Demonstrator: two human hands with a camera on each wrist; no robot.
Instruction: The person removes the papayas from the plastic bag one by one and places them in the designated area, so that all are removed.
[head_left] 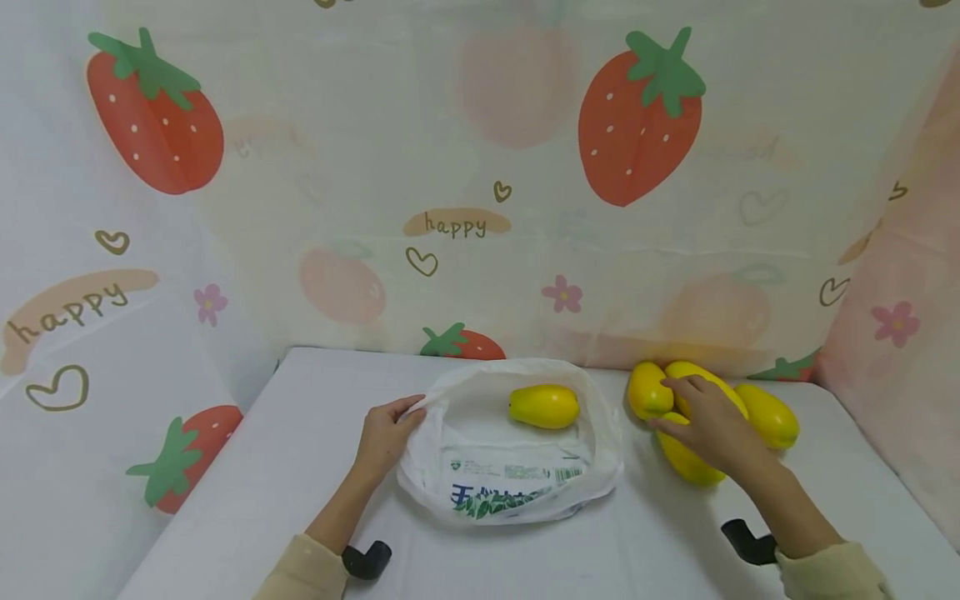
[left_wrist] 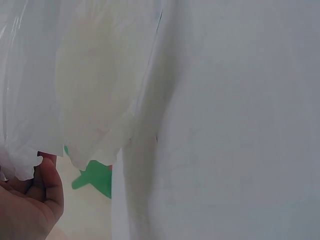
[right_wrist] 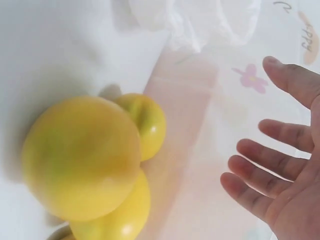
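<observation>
My left hand (head_left: pixel 384 437) pinches the left rim of a white plastic bag (head_left: pixel 606 467), which lies with its mouth wide open on the table. One yellow papaya (head_left: pixel 545 407) rests inside, above green and blue print. In the left wrist view, thumb and fingers (left_wrist: pixel 50 185) hold the bag's thin edge. To the right of the bag, my right hand (head_left: pixel 712 429) hovers over a cluster of several yellow papayas (head_left: pixel 768 415), thumb and fingers spread. The right wrist view shows that hand with fingers apart and nothing in it, facing the near papaya (right_wrist: pixel 82 157).
A white cloth covers the table (head_left: pixel 322 392). Behind it hangs a backdrop (head_left: pixel 360 167) printed with strawberries, hearts and flowers, and similar sheets close both sides. Black curved pieces (head_left: pixel 367 561) show at both wrists, by the sleeve cuffs.
</observation>
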